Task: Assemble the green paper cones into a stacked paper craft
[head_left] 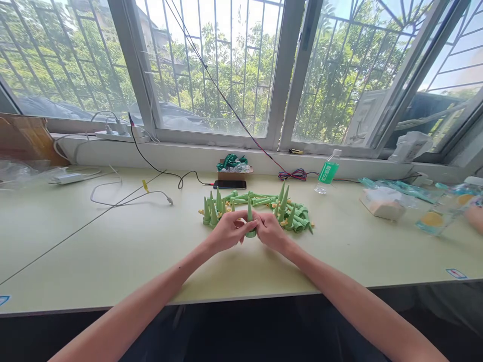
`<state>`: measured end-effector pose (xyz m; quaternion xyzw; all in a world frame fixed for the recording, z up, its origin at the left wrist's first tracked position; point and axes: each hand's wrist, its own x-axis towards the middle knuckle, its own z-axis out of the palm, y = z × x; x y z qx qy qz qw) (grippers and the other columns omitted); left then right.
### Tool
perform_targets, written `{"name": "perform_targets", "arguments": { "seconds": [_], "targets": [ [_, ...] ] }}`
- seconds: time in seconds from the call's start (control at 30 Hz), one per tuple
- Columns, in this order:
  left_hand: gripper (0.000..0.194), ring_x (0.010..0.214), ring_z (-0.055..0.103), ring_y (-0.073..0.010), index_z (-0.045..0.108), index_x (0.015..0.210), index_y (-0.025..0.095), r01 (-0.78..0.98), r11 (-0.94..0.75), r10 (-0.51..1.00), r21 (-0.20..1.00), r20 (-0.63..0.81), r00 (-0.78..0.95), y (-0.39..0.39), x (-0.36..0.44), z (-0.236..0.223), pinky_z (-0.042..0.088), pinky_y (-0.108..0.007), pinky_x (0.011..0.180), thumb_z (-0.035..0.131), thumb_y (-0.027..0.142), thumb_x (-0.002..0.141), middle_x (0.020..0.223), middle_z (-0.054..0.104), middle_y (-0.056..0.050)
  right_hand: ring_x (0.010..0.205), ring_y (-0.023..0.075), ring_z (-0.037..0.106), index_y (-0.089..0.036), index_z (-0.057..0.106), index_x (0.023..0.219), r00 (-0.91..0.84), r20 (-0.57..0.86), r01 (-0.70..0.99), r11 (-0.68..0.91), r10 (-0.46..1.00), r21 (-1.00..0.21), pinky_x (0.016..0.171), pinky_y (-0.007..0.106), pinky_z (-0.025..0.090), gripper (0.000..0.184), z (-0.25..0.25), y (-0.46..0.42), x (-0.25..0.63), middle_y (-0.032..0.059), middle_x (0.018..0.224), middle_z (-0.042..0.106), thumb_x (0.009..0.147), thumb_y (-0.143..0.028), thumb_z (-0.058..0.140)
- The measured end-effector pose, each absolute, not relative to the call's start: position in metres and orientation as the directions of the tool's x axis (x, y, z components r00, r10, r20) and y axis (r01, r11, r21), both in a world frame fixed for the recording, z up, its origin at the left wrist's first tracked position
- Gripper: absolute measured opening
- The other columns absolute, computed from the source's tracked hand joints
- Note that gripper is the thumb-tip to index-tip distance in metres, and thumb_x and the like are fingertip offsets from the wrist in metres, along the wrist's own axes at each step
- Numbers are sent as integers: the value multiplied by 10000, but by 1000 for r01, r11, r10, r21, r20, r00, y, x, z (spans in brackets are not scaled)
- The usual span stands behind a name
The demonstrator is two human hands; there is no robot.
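Observation:
A light green pointed cone piece stands tip up between my two hands, just above the near part of the table. The thumb and fingers of my left hand pinch it from the left near its base. My right hand is closed against its right side, with most fingertips hidden. Behind my left hand, several green cones stand upright with small yellow bits among them. Beyond my right hand lies a pile of green tubes and cones. Long green pieces lie between these groups.
Behind the pieces are a phone on a cable and a small box with dark green wrapping. A bottle stands to the right, near a tissue pack. Cables cross the left side. Another person's hand shows at the right edge.

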<state>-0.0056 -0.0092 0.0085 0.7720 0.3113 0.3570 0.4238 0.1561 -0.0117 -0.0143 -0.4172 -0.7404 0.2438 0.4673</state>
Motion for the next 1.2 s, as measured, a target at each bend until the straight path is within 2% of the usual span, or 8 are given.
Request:
{"name": "perform_targets", "arguments": {
  "seconds": [0.23, 0.97, 1.2],
  "targets": [
    [365, 426, 478, -63, 638, 877, 143, 183, -446, 786, 876, 285, 548, -10, -5, 9, 365, -165, 378, 636, 503, 820, 566, 516, 33, 488, 85, 291, -166, 429, 537, -224, 488, 375, 537, 844, -756, 464, 218, 241, 488, -16, -12, 155, -26, 497, 360, 945, -415, 336],
    [378, 434, 484, -57, 658, 870, 130, 200, -468, 784, 861, 301, 542, -11, -4, 12, 384, -163, 383, 632, 504, 822, 599, 549, 20, 493, 81, 263, -189, 333, 540, -229, 463, 348, 516, 857, -783, 471, 220, 226, 453, -17, -11, 155, -39, 496, 299, 920, -436, 338],
    [324, 432, 487, -54, 667, 875, 129, 202, -475, 781, 856, 305, 545, -11, -4, 12, 376, -152, 378, 636, 449, 835, 596, 540, 23, 501, 82, 258, -189, 330, 541, -233, 460, 364, 515, 857, -776, 474, 224, 214, 453, -17, -10, 155, -37, 511, 295, 924, -431, 335]
  ]
}}
